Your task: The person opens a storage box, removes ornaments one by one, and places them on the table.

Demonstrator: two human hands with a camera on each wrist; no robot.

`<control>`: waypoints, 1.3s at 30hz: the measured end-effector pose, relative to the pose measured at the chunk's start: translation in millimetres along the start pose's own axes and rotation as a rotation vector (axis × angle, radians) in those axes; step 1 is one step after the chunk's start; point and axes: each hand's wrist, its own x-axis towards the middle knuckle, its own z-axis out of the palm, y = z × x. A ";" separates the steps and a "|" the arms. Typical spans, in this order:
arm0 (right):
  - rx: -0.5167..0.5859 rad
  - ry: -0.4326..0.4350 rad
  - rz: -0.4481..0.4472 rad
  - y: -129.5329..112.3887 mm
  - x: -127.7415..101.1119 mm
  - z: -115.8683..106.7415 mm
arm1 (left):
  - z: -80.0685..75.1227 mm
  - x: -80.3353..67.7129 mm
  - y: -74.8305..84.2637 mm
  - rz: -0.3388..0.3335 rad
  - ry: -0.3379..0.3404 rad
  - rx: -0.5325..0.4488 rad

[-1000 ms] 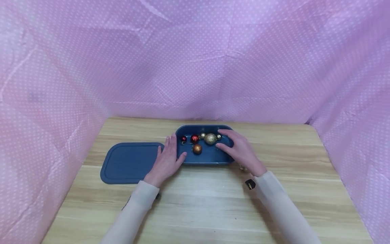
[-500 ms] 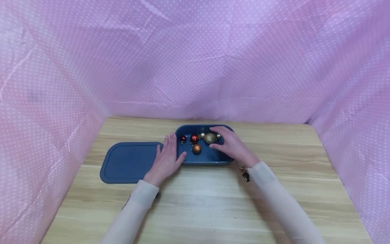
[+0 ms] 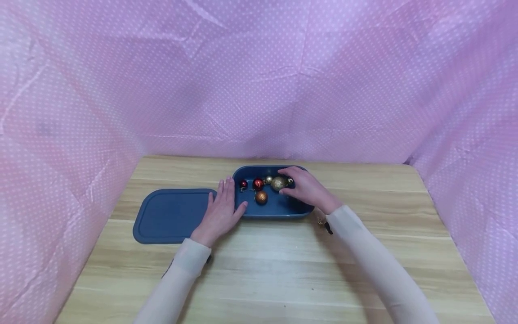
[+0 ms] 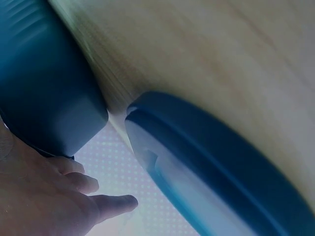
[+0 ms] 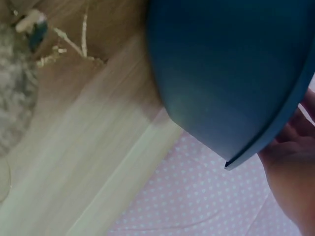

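Note:
A blue rectangular box [image 3: 279, 212] holds several Christmas baubles. My right hand [image 3: 307, 186] reaches in from the right, its fingers and thumb curved round the large gold glitter bauble [image 3: 278, 184], which sits among the others. A small gold bauble [image 3: 290, 181] shows beside it, near the palm. Further left lie a pale gold bauble [image 3: 269, 179], a bright red one [image 3: 257, 183], a dark red one [image 3: 243, 184] and an orange-gold one [image 3: 261, 197]. My left hand [image 3: 220, 216] rests against the box's left end, fingers extended and thumb at the front rim.
The matching blue lid [image 3: 174, 216] lies left of the box, partly behind my left hand. Small gold pieces [image 3: 321, 222] are on the wooden table [image 3: 275, 265] under my right wrist; the right wrist view shows gold strings [image 5: 81, 46] there. Pink dotted cloth [image 3: 259, 90] surrounds the table.
My right hand has moved left and its fingers and thumb have drawn in round the large gold bauble. The left hand and lid have stayed put.

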 end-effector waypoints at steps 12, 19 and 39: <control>-0.052 -0.068 0.064 5.1 10.8 1.0 | 0.1 -0.8 1.4 0.004 0.006 -0.003; -0.093 -0.064 0.076 11.7 14.1 5.2 | 0.3 0.3 0.9 0.009 0.007 0.002; -0.134 -0.074 0.085 13.3 16.3 13.1 | 1.4 1.2 0.1 0.004 0.005 0.005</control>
